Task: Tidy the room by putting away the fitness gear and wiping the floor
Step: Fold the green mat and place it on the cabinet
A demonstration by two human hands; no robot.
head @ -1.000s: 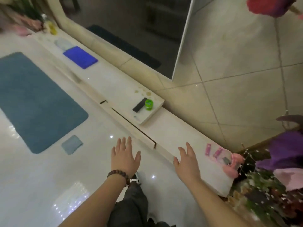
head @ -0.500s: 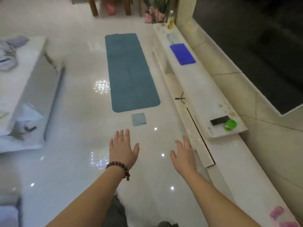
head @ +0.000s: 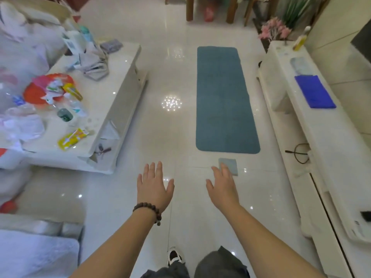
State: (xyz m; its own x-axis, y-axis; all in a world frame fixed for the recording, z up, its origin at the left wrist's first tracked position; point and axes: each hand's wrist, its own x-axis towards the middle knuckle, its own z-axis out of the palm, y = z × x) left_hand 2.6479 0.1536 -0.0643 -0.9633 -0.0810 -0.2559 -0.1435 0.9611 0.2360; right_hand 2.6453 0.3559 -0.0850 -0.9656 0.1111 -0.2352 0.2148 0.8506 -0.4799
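Note:
A long teal exercise mat [head: 224, 99] lies flat on the glossy white floor [head: 164, 127], straight ahead. A small grey-blue cloth [head: 229, 164] sits on the floor just past the mat's near end. My left hand [head: 153, 185] and my right hand [head: 222, 187] are both stretched forward in the air with fingers spread, holding nothing. The fingertips of my right hand overlap the near edge of the cloth in the view; I cannot tell if they touch it. A bead bracelet is on my left wrist.
A white low table [head: 120, 97] on the left carries bottles, wrappers and bags. A long white console [head: 329, 141] runs along the right wall with a folded blue cloth [head: 314, 91] and a yellow bottle [head: 300, 39]. Plants and wooden chair legs stand at the far end.
The view has swung left from the wall and console to the room's middle. The mat and cloth now lie straight ahead, and the low table has come into view. Both hands stay spread.

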